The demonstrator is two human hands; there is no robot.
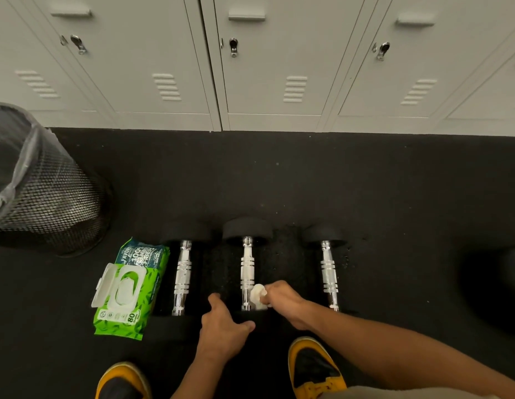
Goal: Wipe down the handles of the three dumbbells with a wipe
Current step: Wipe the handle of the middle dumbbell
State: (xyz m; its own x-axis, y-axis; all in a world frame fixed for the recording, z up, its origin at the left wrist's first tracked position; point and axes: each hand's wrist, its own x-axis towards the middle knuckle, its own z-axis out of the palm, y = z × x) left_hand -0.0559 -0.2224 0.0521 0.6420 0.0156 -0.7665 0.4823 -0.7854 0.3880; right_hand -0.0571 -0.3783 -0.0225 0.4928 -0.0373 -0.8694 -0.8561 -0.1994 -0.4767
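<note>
Three dumbbells with chrome handles and black heads lie side by side on the black floor: the left dumbbell (182, 276), the middle dumbbell (247, 266) and the right dumbbell (328, 272). My right hand (285, 300) grips a crumpled white wipe (257, 295) against the near end of the middle handle. My left hand (224, 326) rests over the near black head of the middle dumbbell, fingers curved down on it. The near heads blend into the dark floor.
A green pack of wipes (132, 286) lies left of the dumbbells with its lid flipped open. A black mesh bin (46, 197) with a liner stands at the far left. Grey lockers (250, 67) line the back. My yellow-and-black shoes (313, 367) are at the bottom.
</note>
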